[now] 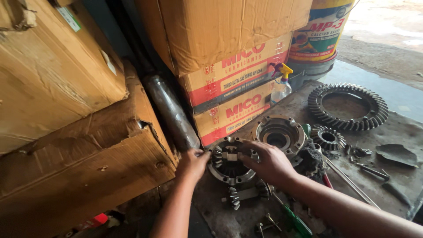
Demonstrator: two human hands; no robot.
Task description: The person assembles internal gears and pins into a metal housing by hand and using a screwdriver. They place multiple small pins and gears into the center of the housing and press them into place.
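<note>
Right hand, left hand flank gear housing near bench edge.

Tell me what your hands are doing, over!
Left hand grips the rim of the round gear housing. Right hand rests on top, fingers at the small gears inside. Second housing and loose bevel gear sit close beside.

Daylight enters from upper right; left side dim, edges slightly distorted.
</note>
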